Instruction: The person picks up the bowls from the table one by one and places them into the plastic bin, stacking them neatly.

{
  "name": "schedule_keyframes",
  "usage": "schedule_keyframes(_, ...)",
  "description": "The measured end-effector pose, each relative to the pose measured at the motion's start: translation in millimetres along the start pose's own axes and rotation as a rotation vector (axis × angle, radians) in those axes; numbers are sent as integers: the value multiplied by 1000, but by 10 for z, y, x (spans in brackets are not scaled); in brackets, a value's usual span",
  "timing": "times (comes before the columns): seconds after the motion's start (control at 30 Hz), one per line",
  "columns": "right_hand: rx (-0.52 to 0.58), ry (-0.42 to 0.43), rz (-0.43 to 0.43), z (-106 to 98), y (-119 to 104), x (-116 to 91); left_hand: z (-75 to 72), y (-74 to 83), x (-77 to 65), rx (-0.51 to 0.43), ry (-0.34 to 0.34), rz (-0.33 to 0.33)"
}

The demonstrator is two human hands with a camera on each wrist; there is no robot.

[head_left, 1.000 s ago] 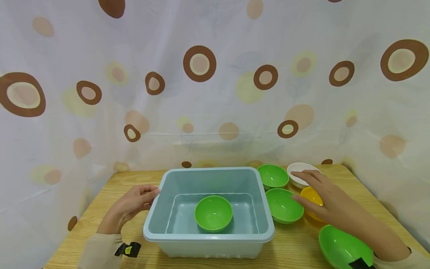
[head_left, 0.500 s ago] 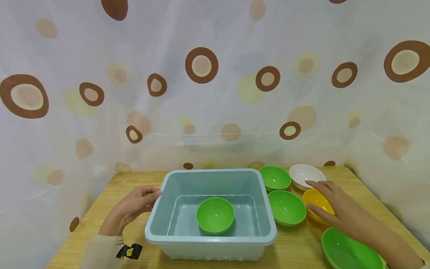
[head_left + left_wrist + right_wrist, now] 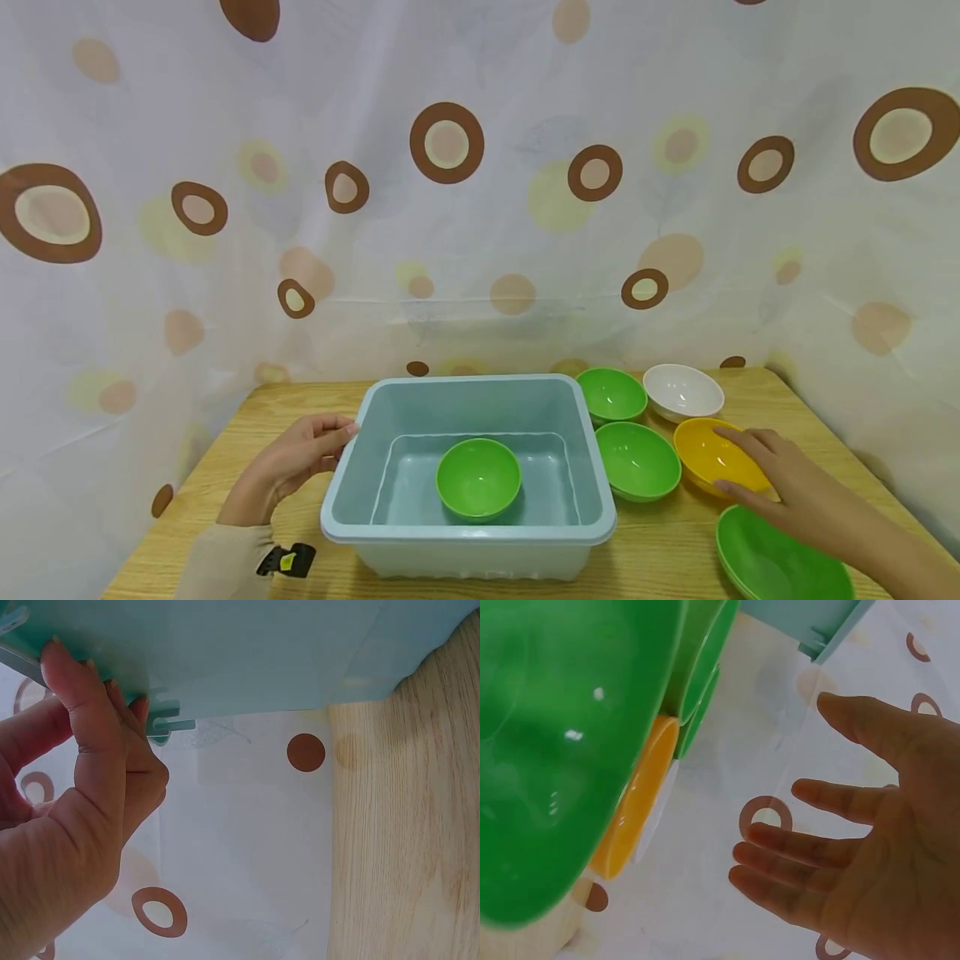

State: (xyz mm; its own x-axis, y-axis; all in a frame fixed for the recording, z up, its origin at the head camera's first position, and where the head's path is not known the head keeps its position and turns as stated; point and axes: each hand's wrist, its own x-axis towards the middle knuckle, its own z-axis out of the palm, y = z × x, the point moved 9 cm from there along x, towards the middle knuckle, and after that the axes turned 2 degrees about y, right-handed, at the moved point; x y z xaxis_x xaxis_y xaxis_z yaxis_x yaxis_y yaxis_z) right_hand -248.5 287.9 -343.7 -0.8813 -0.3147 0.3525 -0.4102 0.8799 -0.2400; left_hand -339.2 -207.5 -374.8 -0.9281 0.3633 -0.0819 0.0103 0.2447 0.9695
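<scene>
A light-blue plastic basin (image 3: 472, 533) stands on the wooden table with a small green bowl (image 3: 477, 482) upright inside it. My left hand (image 3: 303, 450) holds the basin's left rim between thumb and curled fingers. The left wrist view shows that hand (image 3: 97, 765) at the basin's side wall (image 3: 262, 652), close under the rim. My right hand (image 3: 787, 492) hovers over the yellow bowl (image 3: 708, 454), fingers spread and holding nothing. In the right wrist view, space separates the right hand (image 3: 862, 832) from the yellow bowl (image 3: 637, 802) and the large green bowl (image 3: 562, 735).
Two green bowls, one farther back (image 3: 611, 396) and one nearer (image 3: 637, 461), stand along the basin's right side. A white bowl (image 3: 684, 392) sits behind the yellow one. Stacked larger green bowls (image 3: 780, 558) are at the front right. A patterned curtain (image 3: 480, 208) hangs behind the table.
My right hand has come down and toward me, from near the white bowl to above the yellow bowl. The white bowl now shows whole. The left hand stays on the basin rim.
</scene>
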Motion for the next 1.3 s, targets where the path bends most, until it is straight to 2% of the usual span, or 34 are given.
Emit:
schedule_keyframes(0.23,-24,-96,45,87,200,-148,-25,18,-12,20,5,1)
schedule_keyframes(0.5,-20,-259,114,257,361,-266,-29,18,-48,2,7,-10)
schedule_keyframes(0.87,39,-336,90,397,393,-342,-30,8,-47,-7,13,-13)
schedule_keyframes(1.0,46,-374,116,422,395,-354,-28,15,-45,-5,15,-14)
schedule_keyframes(1.2,40,-455,208,513,456,-410,-26,21,-39,-2,18,-17)
schedule_keyframes(1.3,22,-467,220,536,467,-425,-25,16,-33,-3,21,-20)
